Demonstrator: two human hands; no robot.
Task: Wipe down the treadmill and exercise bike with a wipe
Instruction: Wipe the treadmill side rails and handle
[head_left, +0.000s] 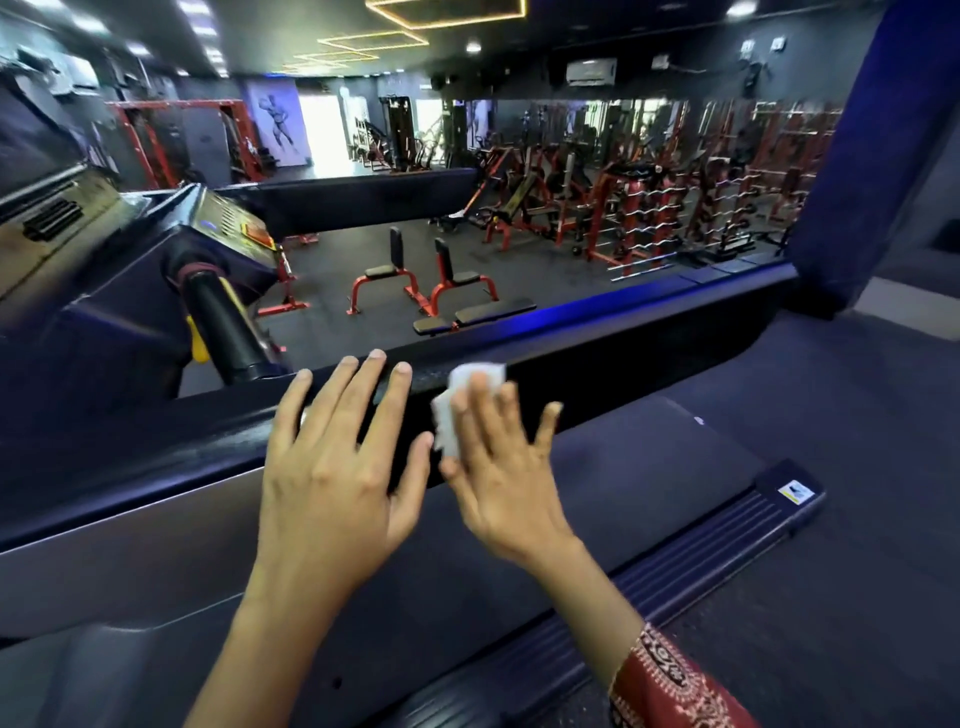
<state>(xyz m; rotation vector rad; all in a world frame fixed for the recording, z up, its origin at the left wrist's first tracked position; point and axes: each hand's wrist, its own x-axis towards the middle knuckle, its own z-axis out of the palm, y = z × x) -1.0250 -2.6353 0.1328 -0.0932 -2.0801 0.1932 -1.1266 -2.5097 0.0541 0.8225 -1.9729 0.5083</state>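
Pressing a thin, crumpled white wipe (475, 375) against a smooth black rail (623, 353), the right hand (506, 483) keeps its fingers straight and spread. Just beside it, the left hand (332, 467) lies spread, palm down, on the same rail. Beyond the left hand angles the treadmill's (104, 322) round padded handle (223, 322).

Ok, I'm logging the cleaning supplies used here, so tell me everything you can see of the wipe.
The wipe is a small white sheet, thin and soft-looking, slightly crumpled and a little blurred. It lies against the dark ledge, pressed there by the straight, spread fingers of the right hand, which cover its middle. Its top and left edges show past the fingers.
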